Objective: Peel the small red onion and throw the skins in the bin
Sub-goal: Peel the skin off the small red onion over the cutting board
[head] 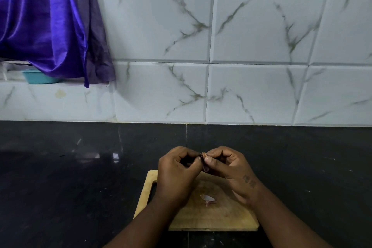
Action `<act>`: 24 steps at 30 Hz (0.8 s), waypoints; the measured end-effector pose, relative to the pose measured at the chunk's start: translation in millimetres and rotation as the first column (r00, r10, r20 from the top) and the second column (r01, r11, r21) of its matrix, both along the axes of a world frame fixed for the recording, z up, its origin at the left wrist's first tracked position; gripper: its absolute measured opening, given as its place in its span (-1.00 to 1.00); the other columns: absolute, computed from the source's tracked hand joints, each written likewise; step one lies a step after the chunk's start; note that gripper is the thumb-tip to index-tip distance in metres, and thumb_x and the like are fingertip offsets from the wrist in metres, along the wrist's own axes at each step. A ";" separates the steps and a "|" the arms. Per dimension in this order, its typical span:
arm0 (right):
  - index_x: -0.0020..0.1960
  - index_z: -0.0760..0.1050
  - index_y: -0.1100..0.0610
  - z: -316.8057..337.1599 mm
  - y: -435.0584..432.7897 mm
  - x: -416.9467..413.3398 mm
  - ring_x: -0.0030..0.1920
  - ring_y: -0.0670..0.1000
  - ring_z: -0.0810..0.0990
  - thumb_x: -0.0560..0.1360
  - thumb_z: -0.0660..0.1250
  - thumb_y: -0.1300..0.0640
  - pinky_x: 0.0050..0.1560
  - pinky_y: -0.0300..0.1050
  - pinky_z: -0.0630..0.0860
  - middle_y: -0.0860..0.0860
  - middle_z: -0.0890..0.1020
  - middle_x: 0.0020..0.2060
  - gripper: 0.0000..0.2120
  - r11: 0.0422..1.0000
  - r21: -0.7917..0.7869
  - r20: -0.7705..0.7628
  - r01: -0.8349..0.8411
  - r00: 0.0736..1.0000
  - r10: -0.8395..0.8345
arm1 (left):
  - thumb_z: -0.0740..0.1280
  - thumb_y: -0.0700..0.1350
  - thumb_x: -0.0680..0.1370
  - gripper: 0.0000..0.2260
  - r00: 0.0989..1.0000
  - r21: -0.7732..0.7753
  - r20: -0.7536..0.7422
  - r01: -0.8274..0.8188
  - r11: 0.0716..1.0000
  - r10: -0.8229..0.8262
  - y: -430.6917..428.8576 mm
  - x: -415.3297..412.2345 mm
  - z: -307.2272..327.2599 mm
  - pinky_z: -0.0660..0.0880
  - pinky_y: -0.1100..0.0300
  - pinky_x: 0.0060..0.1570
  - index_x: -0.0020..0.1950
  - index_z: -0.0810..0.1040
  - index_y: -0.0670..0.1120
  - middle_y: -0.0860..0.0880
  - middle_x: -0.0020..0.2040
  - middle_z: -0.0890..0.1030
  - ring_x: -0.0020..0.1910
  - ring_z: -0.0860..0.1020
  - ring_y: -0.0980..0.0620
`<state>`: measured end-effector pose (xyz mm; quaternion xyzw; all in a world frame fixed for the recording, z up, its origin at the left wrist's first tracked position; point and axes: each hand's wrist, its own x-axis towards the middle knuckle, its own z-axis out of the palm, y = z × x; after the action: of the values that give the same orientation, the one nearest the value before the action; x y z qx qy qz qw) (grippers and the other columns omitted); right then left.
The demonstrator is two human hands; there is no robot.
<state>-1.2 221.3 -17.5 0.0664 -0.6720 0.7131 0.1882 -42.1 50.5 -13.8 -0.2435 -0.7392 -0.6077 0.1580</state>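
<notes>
1. The step in hand looks like pulling the dry skin off the small red onion (205,167). The onion is up in the air between the two hands, just above the far end of the wooden board (221,217). Only a little purple bit of it shows. The rest hides behind the fingers.

2. To do this well, one hand should hold the onion tight so it does not slip. The other hand should grab the skin near the dry tip and pull down slowly, so a long piece comes off and not tiny bits.

3. It is good to work over the board. Then any skin that falls lands there and is easy to pick up.

4. The left hand (177,171) is curled up. Its fingers and thumb wrap round the left side of the onion and hold it.

5. The right hand (229,167) is curled too. Its thumb and first finger pinch the top of the onion, where a small dry tip sticks up. I cannot tell if they hold just the skin or the onion under it.

6. The two hands are very close, and their fingertips almost meet at the onion.

7. One pale piece of skin (208,199) lies on the board, under the hands. It needs to go in the bin later. No bin shows here.

8. The board sits on a dark counter (80,187).
</notes>
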 end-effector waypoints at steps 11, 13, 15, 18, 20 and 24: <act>0.00 0.69 0.28 0.2 2.6 -0.9 0.12 0.40 0.64 0.46 0.52 0.18 0.25 0.37 0.57 0.33 0.69 0.02 -0.80 1.000 -0.003 0.006 0.006 1.000 -0.006 | 0.52 -0.23 0.54 -0.90 0.967 0.136 0.157 0.179 0.974 -0.200 -1.2 -1.7 1.8 0.64 0.34 -0.11 -0.02 0.76 -0.04 0.08 -0.09 0.78 -0.08 0.73 0.15; -0.01 0.70 0.24 -0.3 3.4 -1.0 0.13 0.40 0.64 0.46 0.52 0.17 0.27 0.40 0.56 0.33 0.68 0.02 -0.84 1.000 -0.010 0.006 0.012 1.000 -0.012 | 0.53 -0.22 0.55 -0.90 0.975 0.115 0.134 0.164 0.980 -0.179 -0.7 -2.6 1.2 0.65 0.31 -0.08 0.00 0.77 -0.04 0.04 -0.09 0.78 -0.06 0.74 0.13; -0.03 0.71 0.20 -0.1 3.6 -0.6 0.16 0.42 0.62 0.45 0.53 0.15 0.27 0.40 0.56 0.33 0.68 0.03 -0.85 1.000 -0.017 0.013 0.014 1.000 -0.013 | 0.52 -0.22 0.56 -0.90 0.983 0.092 0.104 0.145 0.985 -0.154 -0.4 -3.1 0.6 0.65 0.30 -0.07 0.00 0.77 -0.03 0.03 -0.08 0.77 -0.05 0.73 0.13; -0.03 0.71 0.18 0.7 2.6 -0.5 0.14 0.35 0.65 0.44 0.54 0.14 0.25 0.33 0.59 0.27 0.70 0.01 -0.85 1.000 -0.003 0.021 0.014 1.000 -0.014 | 0.50 -0.21 0.58 -0.89 0.991 0.049 0.066 0.113 0.992 -0.116 -0.5 -2.9 -0.4 0.67 0.29 -0.05 0.00 0.76 -0.01 0.04 -0.08 0.76 -0.05 0.72 0.14; -0.02 0.69 0.24 1.2 1.4 -0.4 0.08 0.24 0.67 0.46 0.53 0.19 0.19 0.21 0.63 0.23 0.71 -0.03 -0.85 1.000 0.016 0.008 0.020 1.000 -0.020 | 0.49 -0.21 0.58 -0.89 0.996 0.029 0.040 0.080 0.996 -0.081 -0.3 -1.5 -0.8 0.68 0.26 -0.06 -0.01 0.76 -0.01 0.05 -0.09 0.75 -0.07 0.72 0.13; -0.06 0.68 0.26 0.5 -2.3 -1.1 -0.02 0.18 0.69 0.48 0.52 0.27 0.12 0.14 0.66 0.19 0.72 -0.10 -0.93 0.994 0.077 -0.040 0.079 0.996 -0.076 | 0.52 -0.20 0.56 -0.91 0.999 -0.015 -0.045 -0.023 1.000 0.022 2.0 1.4 -2.7 0.68 0.26 -0.12 -0.01 0.76 -0.01 0.10 -0.13 0.73 -0.10 0.71 0.14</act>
<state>-2.2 219.0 -17.0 0.0608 -0.6981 0.6768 0.2256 -40.7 52.6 -16.5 -0.2499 -0.7428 -0.5945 0.1796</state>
